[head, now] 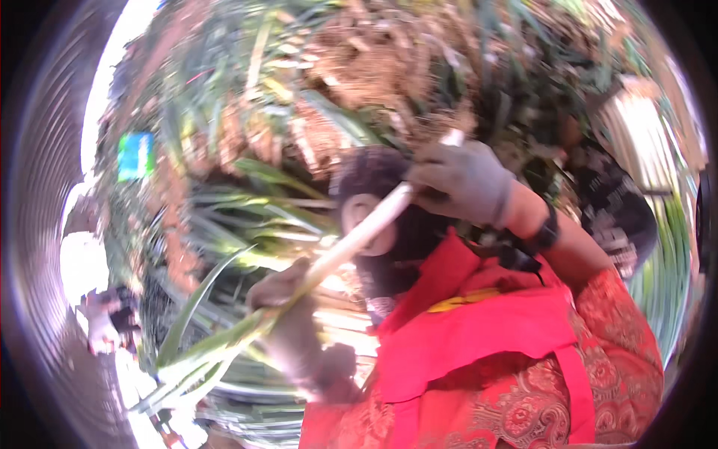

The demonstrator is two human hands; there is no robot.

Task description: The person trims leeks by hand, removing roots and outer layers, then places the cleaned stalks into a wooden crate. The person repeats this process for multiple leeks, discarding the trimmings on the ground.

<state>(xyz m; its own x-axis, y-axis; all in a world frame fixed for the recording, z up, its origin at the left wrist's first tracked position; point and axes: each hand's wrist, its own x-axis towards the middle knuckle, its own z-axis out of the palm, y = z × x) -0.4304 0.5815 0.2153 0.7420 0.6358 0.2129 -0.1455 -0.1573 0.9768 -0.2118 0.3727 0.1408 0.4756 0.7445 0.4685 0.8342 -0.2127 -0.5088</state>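
A long leek or large green onion (359, 227) runs diagonally in front of my red apron (471, 331), its white shaft up to the right and its green leaves down to the left. My right hand (463, 182), in a pale glove with a dark band on the wrist, grips the shaft near the root end. Lower left, my gloved left hand (289, 314) is closed around the stalk where white turns to green. Blur hides the exact finger positions. Behind the stalk is dark fabric (373, 168) with a pale round patch.
Loose leeks (258, 213) with roots and soil lie in heaps ahead and to the left. A bundle of leeks (639, 140) lies at the far right, near dark patterned cloth (614, 202). A blue-green packet (136, 157) rests at the left. Ribbed sheeting (50, 224) curves along the left rim.
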